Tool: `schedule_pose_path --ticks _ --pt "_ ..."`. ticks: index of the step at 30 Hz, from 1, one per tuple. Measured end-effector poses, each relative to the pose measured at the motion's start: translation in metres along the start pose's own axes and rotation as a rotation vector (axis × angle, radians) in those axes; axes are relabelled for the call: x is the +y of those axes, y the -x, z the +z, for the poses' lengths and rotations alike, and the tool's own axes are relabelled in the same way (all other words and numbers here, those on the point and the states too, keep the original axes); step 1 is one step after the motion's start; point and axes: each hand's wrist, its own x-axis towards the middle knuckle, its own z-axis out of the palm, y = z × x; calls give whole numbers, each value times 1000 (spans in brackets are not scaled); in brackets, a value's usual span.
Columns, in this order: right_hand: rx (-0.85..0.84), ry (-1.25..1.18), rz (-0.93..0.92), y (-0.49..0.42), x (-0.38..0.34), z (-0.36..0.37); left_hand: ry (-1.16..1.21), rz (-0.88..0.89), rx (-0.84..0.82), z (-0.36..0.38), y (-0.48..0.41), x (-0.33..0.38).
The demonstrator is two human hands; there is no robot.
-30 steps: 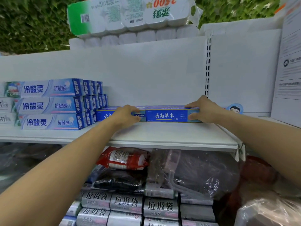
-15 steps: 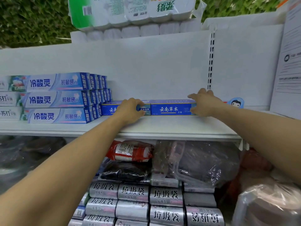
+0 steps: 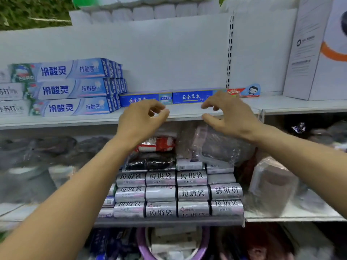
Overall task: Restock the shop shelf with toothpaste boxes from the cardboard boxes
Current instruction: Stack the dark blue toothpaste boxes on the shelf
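Observation:
A long dark blue toothpaste box [image 3: 187, 97] lies flat at the back of the white shelf [image 3: 184, 112], against the back panel. My left hand [image 3: 139, 121] hovers in front of its left half, fingers curled and apart, holding nothing. My right hand [image 3: 228, 115] hovers in front of its right end, also open and off the box. To the left stand three tiers of light blue toothpaste boxes [image 3: 73, 89]. A red Colgate box [image 3: 235, 91] shows behind my right hand. No cardboard box is in view.
A large white carton [image 3: 317, 53] stands on the shelf at the right. Toilet paper packs [image 3: 150, 8] sit on top of the unit. The shelf below holds silver rolls of bin bags [image 3: 178, 194] and plastic-wrapped goods [image 3: 212, 145].
Both hands have let go of the dark blue box and pulled back toward me and down; the box stays at the back of the shelf. The view has tilted downward.

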Motion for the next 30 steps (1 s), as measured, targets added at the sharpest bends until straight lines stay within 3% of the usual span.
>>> schedule_pose_path --ticks 5,13,18,22,30 --pt "-97 -27 18 66 -26 2 200 -61 -41 1 81 11" --pt "-380 -135 171 164 -46 33 283 -282 -234 38 184 11" --pt "-570 -242 251 236 -46 67 349 -464 -383 67 267 -10" --pt "-744 -255 391 301 -44 106 382 -718 -493 94 345 -37" --pt "-1024 -297 650 392 -29 200 187 -1024 -741 170 426 -107"
